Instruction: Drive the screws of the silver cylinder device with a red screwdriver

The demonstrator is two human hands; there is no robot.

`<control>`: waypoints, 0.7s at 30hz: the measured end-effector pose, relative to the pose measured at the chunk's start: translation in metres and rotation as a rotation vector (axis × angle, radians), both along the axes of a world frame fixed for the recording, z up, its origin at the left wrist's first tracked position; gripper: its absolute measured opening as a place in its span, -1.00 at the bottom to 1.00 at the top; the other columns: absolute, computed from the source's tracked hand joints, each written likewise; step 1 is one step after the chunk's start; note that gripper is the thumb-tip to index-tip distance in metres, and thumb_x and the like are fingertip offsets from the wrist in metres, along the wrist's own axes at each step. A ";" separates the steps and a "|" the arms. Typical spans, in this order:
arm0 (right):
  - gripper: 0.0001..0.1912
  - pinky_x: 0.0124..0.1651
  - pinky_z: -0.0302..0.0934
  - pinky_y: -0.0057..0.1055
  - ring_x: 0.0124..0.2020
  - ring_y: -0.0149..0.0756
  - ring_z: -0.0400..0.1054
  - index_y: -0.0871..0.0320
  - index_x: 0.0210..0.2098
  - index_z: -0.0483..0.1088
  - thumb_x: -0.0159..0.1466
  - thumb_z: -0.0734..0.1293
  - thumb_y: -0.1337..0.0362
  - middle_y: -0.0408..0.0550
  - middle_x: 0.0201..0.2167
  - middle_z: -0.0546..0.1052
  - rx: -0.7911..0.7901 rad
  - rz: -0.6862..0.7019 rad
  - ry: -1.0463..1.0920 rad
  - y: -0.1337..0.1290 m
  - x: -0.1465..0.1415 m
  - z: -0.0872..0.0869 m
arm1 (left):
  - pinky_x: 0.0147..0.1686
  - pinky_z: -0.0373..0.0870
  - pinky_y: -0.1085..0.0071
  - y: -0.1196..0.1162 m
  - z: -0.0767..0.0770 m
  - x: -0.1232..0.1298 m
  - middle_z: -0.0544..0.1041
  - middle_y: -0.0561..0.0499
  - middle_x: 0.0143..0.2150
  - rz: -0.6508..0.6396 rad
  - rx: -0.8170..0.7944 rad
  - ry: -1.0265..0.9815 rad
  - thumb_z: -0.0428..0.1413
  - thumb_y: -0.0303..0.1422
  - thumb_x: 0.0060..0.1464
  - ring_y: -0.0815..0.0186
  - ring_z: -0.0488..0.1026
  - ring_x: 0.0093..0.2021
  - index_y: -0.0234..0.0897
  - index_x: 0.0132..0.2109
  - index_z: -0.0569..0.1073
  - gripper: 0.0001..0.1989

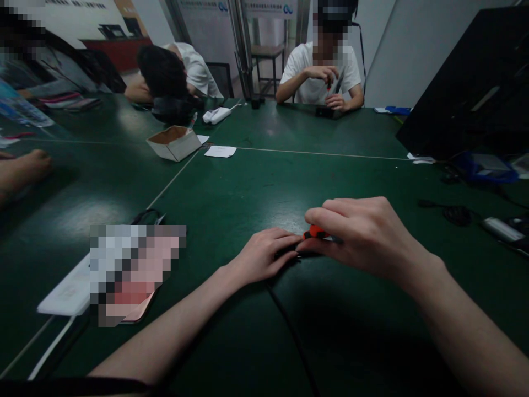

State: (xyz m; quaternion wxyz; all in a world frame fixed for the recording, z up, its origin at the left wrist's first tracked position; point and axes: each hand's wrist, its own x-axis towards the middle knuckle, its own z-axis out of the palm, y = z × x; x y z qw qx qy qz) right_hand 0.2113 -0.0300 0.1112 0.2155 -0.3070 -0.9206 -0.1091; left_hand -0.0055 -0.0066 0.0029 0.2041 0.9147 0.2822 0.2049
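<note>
Right hand [363, 231] pinches a red-and-black tool [317, 231] over a green table [256, 187]

The left hand [264, 253] reaches in low, fingers straight and close together, their tips at a small black piece [309, 255] mostly hidden between the hands; whether they clasp it or only rest there, I cannot tell. A black cable [289, 325] runs from beside this hand towards the near edge. The tool sits between the right hand's thumb and curled fingers, next to the left fingertips; its tip is hidden.

Across the tabletop, from the left: another person's hand [31, 165], a white slab [61, 292] beside a partly blurred pink phone [142, 309], an open cardboard box [176, 146] and a white paper [220, 151]. A person [198, 69] slumps forward onto the far side; a stool [268, 52] shows behind the glass. Farther right, a person in a white shirt [306, 63] works with both hands; then come a coiled cord [457, 214], a large black panel [467, 82] and a blue tray [485, 167].

Lettering on the left wall and glass doors is too blurred to read; a blue looped logo [288, 9] shows beside it on the glass.
</note>
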 end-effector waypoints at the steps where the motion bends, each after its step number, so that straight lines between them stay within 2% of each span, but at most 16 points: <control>1: -0.79 -0.49 -0.07 -0.41 -0.47 -0.37 0.21 0.16 -0.25 0.30 0.39 0.21 0.13 -0.17 -0.44 0.34 -0.021 0.004 0.005 0.000 0.000 0.000 | -0.11 0.41 0.32 0.000 -0.001 0.000 0.52 -0.09 -0.04 0.001 0.000 -0.008 0.00 -0.34 0.29 0.18 0.45 -0.04 -0.26 0.03 0.46 -0.76; 4: -0.87 -0.43 0.01 -0.44 -0.38 -0.38 0.26 0.21 -0.16 0.27 0.33 0.24 0.28 -0.11 -0.31 0.39 -0.145 0.045 0.045 -0.002 0.000 0.002 | -0.11 0.41 0.32 0.001 -0.003 0.000 0.53 -0.10 -0.07 0.007 0.003 -0.034 0.01 -0.34 0.28 0.19 0.46 -0.06 -0.28 0.01 0.47 -0.76; 8: -0.80 -0.38 0.06 -0.49 -0.35 -0.41 0.28 0.24 -0.10 0.23 0.27 0.21 0.40 -0.09 -0.26 0.40 -0.247 0.079 0.091 -0.003 -0.001 0.003 | -0.12 0.42 0.30 0.000 -0.003 0.001 0.53 -0.11 -0.09 0.023 -0.016 -0.038 0.02 -0.33 0.27 0.18 0.46 -0.09 -0.29 -0.02 0.49 -0.77; 13: -0.80 -0.45 0.00 -0.48 -0.40 -0.40 0.26 0.20 -0.07 0.21 0.31 0.25 0.36 -0.12 -0.28 0.39 -0.174 0.046 0.046 -0.002 -0.002 -0.001 | -0.13 0.42 0.30 0.000 -0.002 0.001 0.54 -0.10 -0.12 0.019 -0.004 -0.058 0.03 -0.34 0.26 0.18 0.47 -0.10 -0.29 -0.03 0.48 -0.78; 17: -0.88 -0.51 -0.10 -0.46 -0.54 -0.43 0.15 0.14 -0.18 0.26 0.38 0.23 0.21 -0.22 -0.43 0.34 -0.050 0.013 -0.004 -0.002 -0.001 -0.002 | -0.14 0.42 0.30 -0.001 -0.001 0.001 0.54 -0.10 -0.12 0.026 0.000 -0.052 0.02 -0.34 0.26 0.18 0.48 -0.11 -0.29 -0.01 0.47 -0.77; 19: -0.83 -0.52 -0.13 -0.44 -0.56 -0.44 0.12 0.14 -0.22 0.27 0.40 0.20 0.16 -0.23 -0.47 0.31 -0.042 0.015 -0.012 -0.003 -0.001 0.000 | -0.13 0.42 0.30 -0.001 -0.001 0.001 0.54 -0.09 -0.12 0.025 0.008 -0.055 0.02 -0.33 0.27 0.18 0.48 -0.11 -0.28 0.01 0.46 -0.76; 21: -0.84 -0.50 -0.09 -0.44 -0.51 -0.43 0.16 0.15 -0.22 0.27 0.39 0.20 0.18 -0.20 -0.42 0.34 -0.085 0.035 -0.005 -0.004 -0.002 0.002 | -0.13 0.42 0.30 -0.001 -0.001 0.001 0.54 -0.09 -0.12 0.021 0.019 -0.060 0.01 -0.33 0.27 0.18 0.48 -0.10 -0.28 0.02 0.46 -0.75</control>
